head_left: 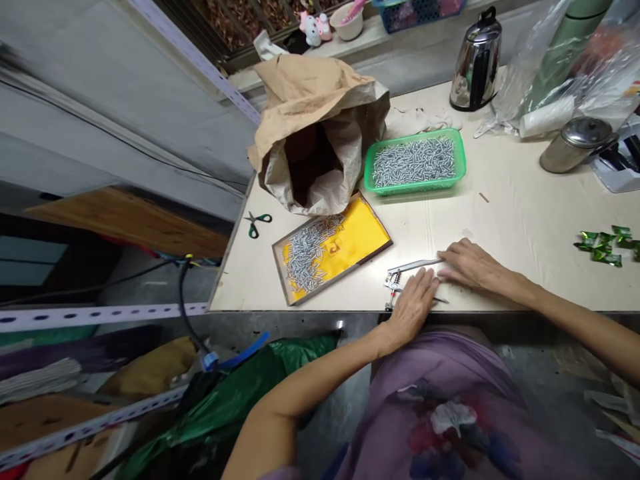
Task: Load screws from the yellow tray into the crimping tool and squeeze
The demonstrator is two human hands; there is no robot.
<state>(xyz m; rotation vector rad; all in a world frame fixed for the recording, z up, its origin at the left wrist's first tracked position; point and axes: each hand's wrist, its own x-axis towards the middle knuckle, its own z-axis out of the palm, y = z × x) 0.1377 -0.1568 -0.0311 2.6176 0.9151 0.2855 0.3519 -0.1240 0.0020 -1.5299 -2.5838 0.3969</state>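
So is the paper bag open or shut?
Open. The bag gapes wide at its mouth, showing its dark inside.

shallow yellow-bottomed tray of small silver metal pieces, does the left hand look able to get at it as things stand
Probably yes: the left hand is close by, and the tray is open on top; only the low silver metal lever tool stands between them.

Nothing legible for sure; only print seen: small dark logo (pixel 333 248) w/ a bit of lettering just above it, on yellow floor (pixel 367 227) of shallow tray, nearer the wearer & left of green basket (pixel 416 189); both too small/blurry to read, approx 2 letters at most make-outable, ID unclear
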